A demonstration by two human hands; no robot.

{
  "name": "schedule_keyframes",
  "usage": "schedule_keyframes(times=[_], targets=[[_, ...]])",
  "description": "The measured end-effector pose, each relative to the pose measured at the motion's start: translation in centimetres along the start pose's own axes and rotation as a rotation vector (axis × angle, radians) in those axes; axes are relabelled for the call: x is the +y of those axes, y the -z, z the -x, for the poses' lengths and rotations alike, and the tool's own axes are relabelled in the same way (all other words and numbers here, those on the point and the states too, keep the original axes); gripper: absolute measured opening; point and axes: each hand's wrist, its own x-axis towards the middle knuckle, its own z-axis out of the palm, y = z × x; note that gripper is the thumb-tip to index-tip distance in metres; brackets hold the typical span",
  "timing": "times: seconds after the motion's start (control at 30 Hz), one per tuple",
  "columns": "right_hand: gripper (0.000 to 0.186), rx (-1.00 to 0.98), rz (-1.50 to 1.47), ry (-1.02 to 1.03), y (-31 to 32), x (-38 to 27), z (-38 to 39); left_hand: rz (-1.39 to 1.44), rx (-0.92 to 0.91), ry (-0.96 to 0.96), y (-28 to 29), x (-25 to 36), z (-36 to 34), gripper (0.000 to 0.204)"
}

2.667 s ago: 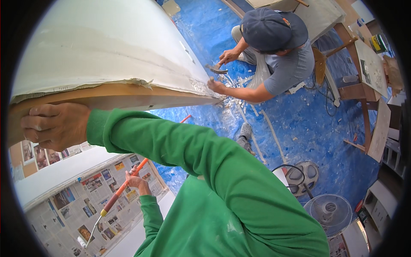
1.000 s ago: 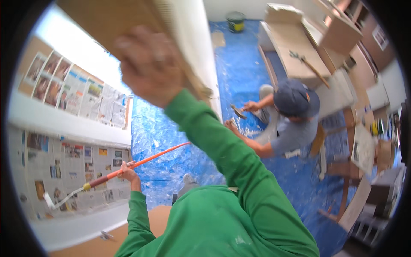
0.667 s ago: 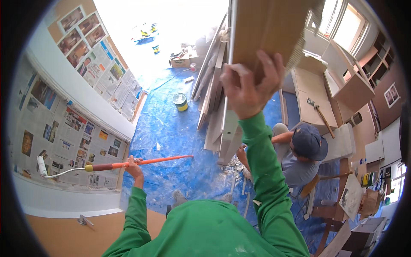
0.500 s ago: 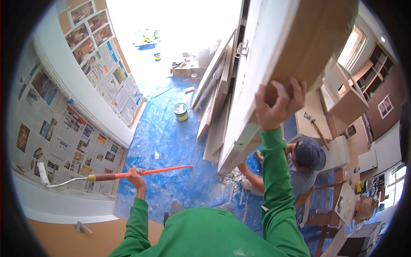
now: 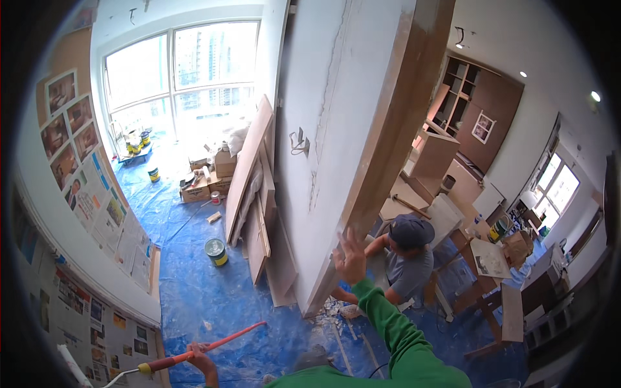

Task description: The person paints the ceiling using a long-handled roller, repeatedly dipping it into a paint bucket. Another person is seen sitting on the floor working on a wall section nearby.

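My left hand [image 5: 202, 359] is closed round the orange pole of a paint roller [image 5: 236, 334]. The pole slants over the floor, and its white roller sleeve [image 5: 74, 365] is low at the left, near the newspaper-covered wall. In front of me stands the end of a partition wall [image 5: 339, 97], its narrow face brown and bare-looking [image 5: 394, 116]. My right hand [image 5: 351, 257] lies against the lower part of this brown face with its fingers spread, holding nothing. Just beyond it, a person in a dark cap and grey shirt [image 5: 409, 262] crouches close to the wall's foot.
Blue plastic sheeting [image 5: 187, 291] covers the floor, with debris by the wall's foot. A paint tin [image 5: 216, 252] stands left of leaning boards [image 5: 259, 220]. Cardboard boxes [image 5: 195, 192] are farther back, before a large window [image 5: 181, 71]. Wooden furniture pieces [image 5: 511, 313] crowd the right.
The view has tilted up, bringing the window and ceiling into sight. My right hand has come lower on the brown wall end and its fingers have spread. The roller stays in my left hand.
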Motion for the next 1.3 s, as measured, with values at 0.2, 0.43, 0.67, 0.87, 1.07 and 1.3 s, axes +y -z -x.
schedule_keyframes(times=[0.2, 0.43, 0.67, 0.87, 1.07, 1.3], targets=[[0.03, -0.091, -0.07, -0.47, -1.4, 1.8, 9.5, -0.016, -0.102, 0.031, -1.7, -0.7, -3.1, 0.033], [0.022, 0.05, -0.264, -0.535, -3.0, 1.9, 5.8, -0.046, -0.149, 0.063, -4.6, -1.3, -4.5, 0.027], [0.035, -0.641, -0.42, -0.593, -15.9, 1.0, 10.0, -0.514, -0.321, -0.227, -4.3, -1.9, -8.7, 0.03], [0.043, -0.912, -0.252, -0.26, -22.1, 2.3, 12.3, -0.043, -0.142, 0.105, -6.1, -3.1, -13.3, 0.027], [0.036, -0.994, -0.368, -0.194, -22.8, -3.3, 9.4, -0.759, -0.249, -0.486, -5.7, -4.5, -14.7, 0.012], [0.048, -1.025, -0.609, -0.066, -31.7, -14.0, 10.4, -0.526, -0.348, -0.071, -9.8, -7.4, -18.2, 0.016]])
